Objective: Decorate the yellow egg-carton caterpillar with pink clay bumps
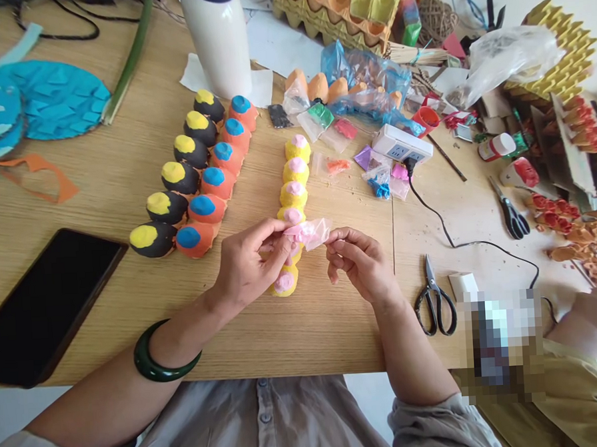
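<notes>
A small clear bag with pink clay [306, 234] is stretched between my hands. My left hand [250, 259] pinches its pink end, and the fingertips of my right hand [355, 257] close on its other corner. Beneath the bag runs a row of yellow egg-carton bumps [296, 171] topped with pink clay; my left hand and the bag partly cover it. Left of that row stand orange bumps with blue tops [212, 176] and black bumps with yellow tops [180, 177].
A phone [47, 297] lies at the left, below a blue paper shape [59, 99]. Black-handled scissors [435, 303] rest right of my right hand. A power strip [402, 143] trails a cord. A white bottle [222, 44] stands behind. Another person's arm [584, 318] is at the right.
</notes>
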